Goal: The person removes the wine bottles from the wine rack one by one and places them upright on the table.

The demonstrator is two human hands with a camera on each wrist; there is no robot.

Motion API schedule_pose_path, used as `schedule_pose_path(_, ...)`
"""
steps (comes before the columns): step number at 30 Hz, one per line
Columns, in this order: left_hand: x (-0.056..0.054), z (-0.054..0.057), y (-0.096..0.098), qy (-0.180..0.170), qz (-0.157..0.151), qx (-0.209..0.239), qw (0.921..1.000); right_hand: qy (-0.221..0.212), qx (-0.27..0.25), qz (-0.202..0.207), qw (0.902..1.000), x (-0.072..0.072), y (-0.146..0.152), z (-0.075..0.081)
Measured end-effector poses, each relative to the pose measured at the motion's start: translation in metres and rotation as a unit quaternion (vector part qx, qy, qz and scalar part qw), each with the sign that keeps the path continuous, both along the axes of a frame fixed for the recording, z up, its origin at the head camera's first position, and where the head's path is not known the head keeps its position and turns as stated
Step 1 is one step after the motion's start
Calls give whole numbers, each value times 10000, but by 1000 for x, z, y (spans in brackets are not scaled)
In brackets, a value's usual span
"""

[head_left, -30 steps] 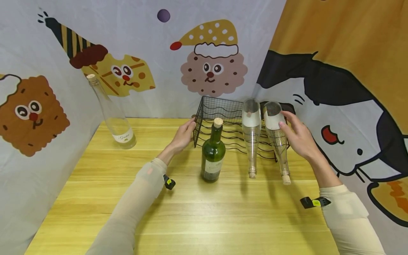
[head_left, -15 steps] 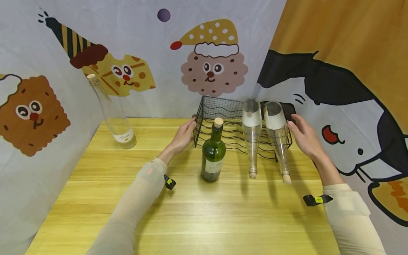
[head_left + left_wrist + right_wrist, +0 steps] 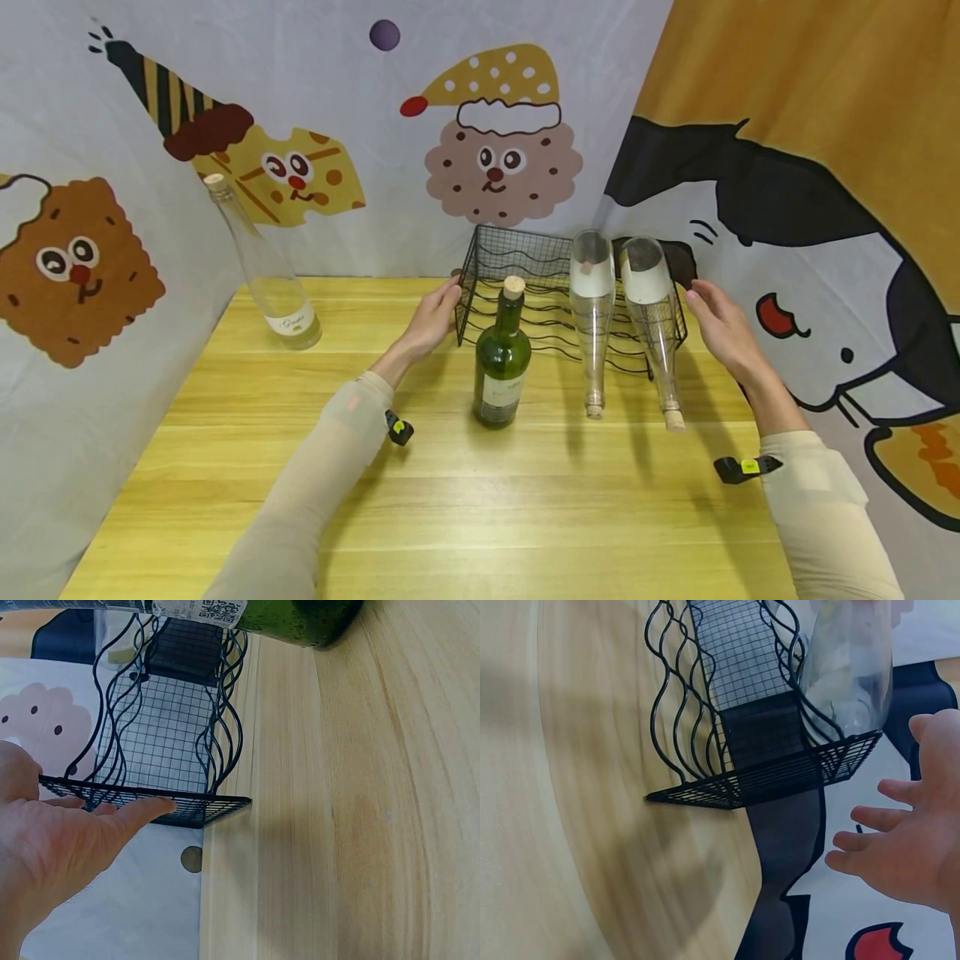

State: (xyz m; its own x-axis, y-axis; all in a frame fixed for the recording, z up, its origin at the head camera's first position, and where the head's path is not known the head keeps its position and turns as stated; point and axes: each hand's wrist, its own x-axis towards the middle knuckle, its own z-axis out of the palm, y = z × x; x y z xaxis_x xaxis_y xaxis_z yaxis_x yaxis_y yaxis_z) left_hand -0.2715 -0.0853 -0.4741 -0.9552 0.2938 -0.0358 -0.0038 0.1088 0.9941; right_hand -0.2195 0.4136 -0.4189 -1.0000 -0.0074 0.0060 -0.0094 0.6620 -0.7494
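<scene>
A black wire wine rack (image 3: 525, 246) stands at the back of the table. Two corked clear bottles, a left one (image 3: 592, 325) and a right one (image 3: 654, 333), lie on its right half with necks toward me. My left hand (image 3: 429, 321) rests straight fingers against the rack's left mesh side (image 3: 217, 804). Just off the right mesh side (image 3: 780, 776), my right hand (image 3: 723, 329) is spread and holds nothing; the right wrist view shows a gap. In front of the rack, a corked green wine bottle (image 3: 501, 367) stands upright.
Another corked clear bottle (image 3: 273, 283) stands at the back left of the wooden table (image 3: 525, 517). A printed cloth (image 3: 315, 50) hangs close behind the rack and along both sides.
My right hand has let go of the right clear bottle and moved right and slightly down, beside the rack. The left hand, rack and bottles hold their places.
</scene>
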Motion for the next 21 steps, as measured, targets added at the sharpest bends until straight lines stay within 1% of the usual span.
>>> schedule_pose_path(9,-1,-1,1,52,2,-67,10000,-256,-79,-5,9996,-2,6,-9)
schedule_pose_path(16,0,0,0,28,9,-42,10000,-472,-433,155,9978,-5,7,-18)
schedule_pose_path(21,0,0,-1,33,-4,-45,10000,-558,-585,195,9965,-6,7,-25)
